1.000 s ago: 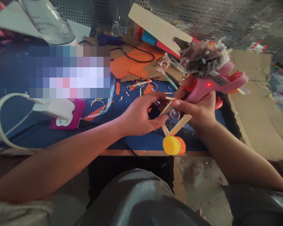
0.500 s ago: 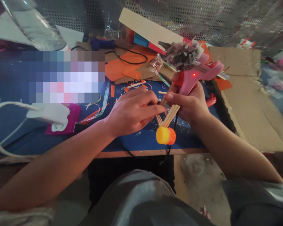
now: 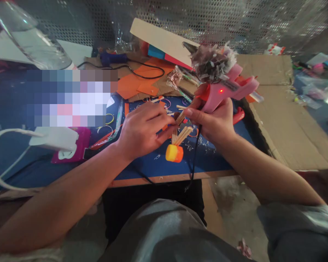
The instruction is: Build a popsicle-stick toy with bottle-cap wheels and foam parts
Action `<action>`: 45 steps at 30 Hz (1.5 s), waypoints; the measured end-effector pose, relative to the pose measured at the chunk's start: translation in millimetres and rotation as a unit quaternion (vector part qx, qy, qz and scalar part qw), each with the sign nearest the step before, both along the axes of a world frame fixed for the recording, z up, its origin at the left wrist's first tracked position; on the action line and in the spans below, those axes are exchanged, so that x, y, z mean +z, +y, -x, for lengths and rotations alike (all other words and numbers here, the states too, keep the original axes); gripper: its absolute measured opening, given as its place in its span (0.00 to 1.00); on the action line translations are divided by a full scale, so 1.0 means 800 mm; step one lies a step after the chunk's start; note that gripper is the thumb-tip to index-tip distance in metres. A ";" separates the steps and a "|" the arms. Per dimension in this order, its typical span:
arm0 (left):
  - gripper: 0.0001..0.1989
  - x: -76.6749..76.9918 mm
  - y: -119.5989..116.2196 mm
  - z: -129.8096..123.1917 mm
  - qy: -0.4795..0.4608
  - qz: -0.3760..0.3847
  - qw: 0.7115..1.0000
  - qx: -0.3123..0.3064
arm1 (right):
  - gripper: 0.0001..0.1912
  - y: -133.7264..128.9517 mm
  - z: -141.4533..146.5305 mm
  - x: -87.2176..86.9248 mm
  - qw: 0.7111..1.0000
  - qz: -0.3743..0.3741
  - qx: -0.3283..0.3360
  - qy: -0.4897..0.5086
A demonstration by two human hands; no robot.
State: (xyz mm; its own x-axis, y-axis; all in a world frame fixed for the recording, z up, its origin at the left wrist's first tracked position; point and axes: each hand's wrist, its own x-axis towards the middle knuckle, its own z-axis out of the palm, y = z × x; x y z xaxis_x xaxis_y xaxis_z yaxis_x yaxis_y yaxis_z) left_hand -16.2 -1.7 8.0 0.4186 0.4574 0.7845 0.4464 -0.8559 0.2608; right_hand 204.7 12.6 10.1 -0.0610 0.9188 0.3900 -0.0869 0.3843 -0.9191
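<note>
My right hand [image 3: 217, 118] is wrapped around a pink hot glue gun [image 3: 217, 96] with a red light on its side and shredded grey-white stuff clumped about its front. The dark nozzle points up and left. Its thumb and finger also pinch a small bundle of wooden sticks [image 3: 181, 118]. At the left end of that bundle, the closed fingertips of my left hand [image 3: 146, 129] grip the sticks. Below them hangs a yellow and orange cylinder [image 3: 174, 153] with more short sticks [image 3: 183, 135] rising from it. Where the pieces join is hidden by my fingers.
A white plug [image 3: 54, 138] sits in a magenta socket block [image 3: 83, 136] at left, near a clear bottle [image 3: 41, 43]. Orange paper [image 3: 144, 78] and a blue-handled tool [image 3: 113, 58] lie behind. Cardboard [image 3: 287, 123] covers the right side. A black cord [image 3: 194, 160] hangs over the table edge.
The cylinder and its sticks have swung left and tilted between my hands. My left hand has shifted a little left, the glue gun stays in my right, and the whole view has moved slightly.
</note>
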 end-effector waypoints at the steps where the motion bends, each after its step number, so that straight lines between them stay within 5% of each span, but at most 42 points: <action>1: 0.05 0.001 -0.002 -0.001 -0.010 0.042 0.999 0.004 | 0.25 -0.003 0.001 -0.001 1.000 -0.014 -0.008 -0.008; 5: 0.12 0.006 -0.009 -0.006 -0.069 0.217 0.974 0.023 | 0.18 -0.013 0.003 -0.002 0.997 -0.032 -0.014 -0.062; 10: 0.25 0.003 -0.004 -0.013 -0.203 0.342 0.917 0.026 | 0.15 -0.012 0.000 -0.002 0.996 -0.037 -0.015 -0.085; 14: 0.36 -0.003 0.005 -0.017 -0.270 0.524 0.807 -0.039 | 0.20 -0.004 -0.002 -0.011 0.997 -0.044 -0.046 -0.043; 18: 0.25 0.000 0.003 -0.020 -0.289 0.669 0.674 -0.122 | 0.19 0.001 -0.002 -0.016 0.997 -0.065 -0.045 -0.021; 21: 0.19 0.004 0.000 -0.020 -0.325 0.700 0.622 -0.134 | 0.18 0.000 -0.004 -0.014 0.997 -0.055 -0.036 -0.040; 29: 0.18 0.011 0.000 -0.018 -0.351 0.718 0.587 -0.130 | 0.15 0.003 -0.011 -0.017 0.997 -0.052 -0.008 -0.064; 45: 0.17 0.018 -0.006 -0.024 -0.358 0.728 0.573 -0.112 | 0.15 0.003 -0.004 -0.014 0.996 -0.065 -0.046 -0.040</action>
